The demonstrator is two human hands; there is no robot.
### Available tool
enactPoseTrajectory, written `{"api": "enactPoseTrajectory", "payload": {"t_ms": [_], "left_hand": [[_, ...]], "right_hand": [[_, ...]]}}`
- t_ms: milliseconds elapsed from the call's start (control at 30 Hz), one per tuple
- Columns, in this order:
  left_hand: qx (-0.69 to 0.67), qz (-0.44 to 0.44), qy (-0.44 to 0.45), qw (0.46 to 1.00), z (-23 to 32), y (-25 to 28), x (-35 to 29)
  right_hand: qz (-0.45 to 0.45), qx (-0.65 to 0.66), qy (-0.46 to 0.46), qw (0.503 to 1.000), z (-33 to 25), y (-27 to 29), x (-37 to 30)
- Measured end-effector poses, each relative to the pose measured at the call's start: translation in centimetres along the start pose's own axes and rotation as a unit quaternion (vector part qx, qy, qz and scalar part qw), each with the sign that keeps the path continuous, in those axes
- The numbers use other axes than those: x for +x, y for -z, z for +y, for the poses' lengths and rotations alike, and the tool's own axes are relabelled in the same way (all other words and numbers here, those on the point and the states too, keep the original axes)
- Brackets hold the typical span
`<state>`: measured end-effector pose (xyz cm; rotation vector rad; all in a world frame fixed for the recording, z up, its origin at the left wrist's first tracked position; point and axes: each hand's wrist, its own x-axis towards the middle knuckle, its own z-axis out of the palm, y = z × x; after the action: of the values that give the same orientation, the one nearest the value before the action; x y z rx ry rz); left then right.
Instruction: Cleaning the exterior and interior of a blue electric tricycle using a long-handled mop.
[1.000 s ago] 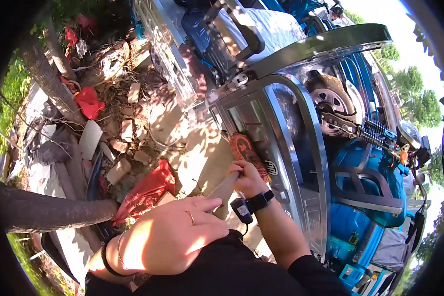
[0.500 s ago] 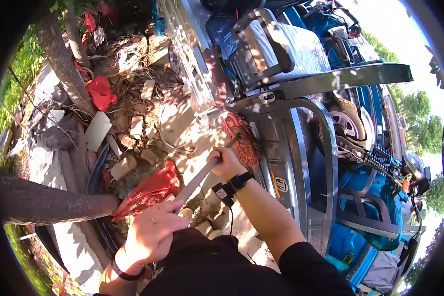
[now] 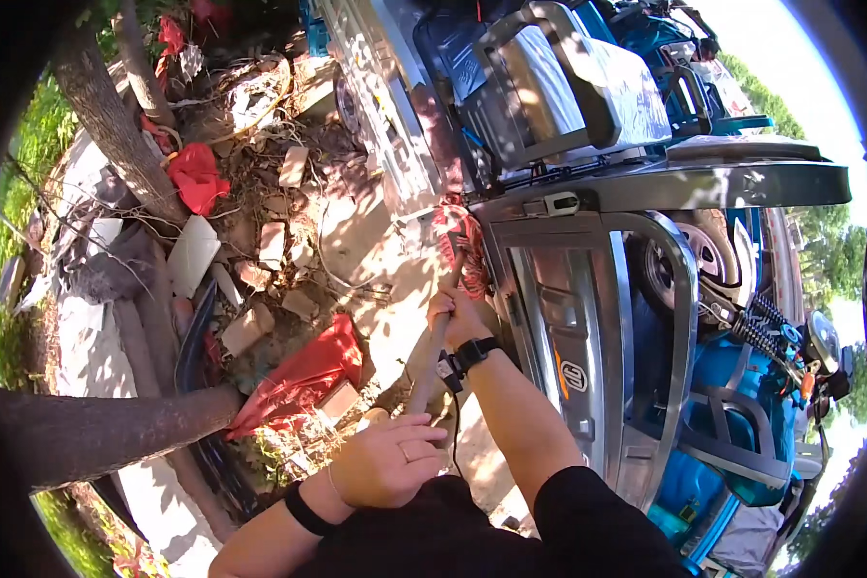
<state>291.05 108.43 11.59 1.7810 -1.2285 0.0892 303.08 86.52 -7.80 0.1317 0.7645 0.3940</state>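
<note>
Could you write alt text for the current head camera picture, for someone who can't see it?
A person's right hand grips a pole with a shaggy red mop head beside the grey side of a vehicle, the left hand over the pole's near end. At left are a tree trunk, red plastic and scattered bricks.

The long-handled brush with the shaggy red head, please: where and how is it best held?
Probably by the slim grey handle, reaching from the wearer's side, right hand farther out than the left hand: the handle's near end points toward the body, while the shaggy red head is at its far end, near the dark metal vehicle panel.
</note>
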Motion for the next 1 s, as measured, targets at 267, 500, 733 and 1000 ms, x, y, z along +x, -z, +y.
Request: {"api": "enactPoseTrajectory", "payload": {"t_ms": [267, 500, 733, 1000], "left_hand": [[-0.076, 0.006, -0.015, 0.997, 5.1, 11.8, 1.2], [-0.117, -0.019, -0.094, 0.989, 10.4, 17.4, 2.4], [-0.135, -0.042, -0.133, 0.981, 12.8, 20.0, 2.7], [-0.245, -0.043, -0.191, 0.950, 13.8, 20.0, 3.7]], "right_hand": [[0.023, 0.013, 0.008, 1.000, 7.0, -7.9, -9.5], [-0.012, -0.031, 0.044, 0.998, 11.7, -12.0, -17.5], [-0.059, -0.033, 0.095, 0.993, 14.2, -12.6, -22.4], [-0.080, -0.002, 0.062, 0.995, 14.7, -11.8, -26.2]]}}
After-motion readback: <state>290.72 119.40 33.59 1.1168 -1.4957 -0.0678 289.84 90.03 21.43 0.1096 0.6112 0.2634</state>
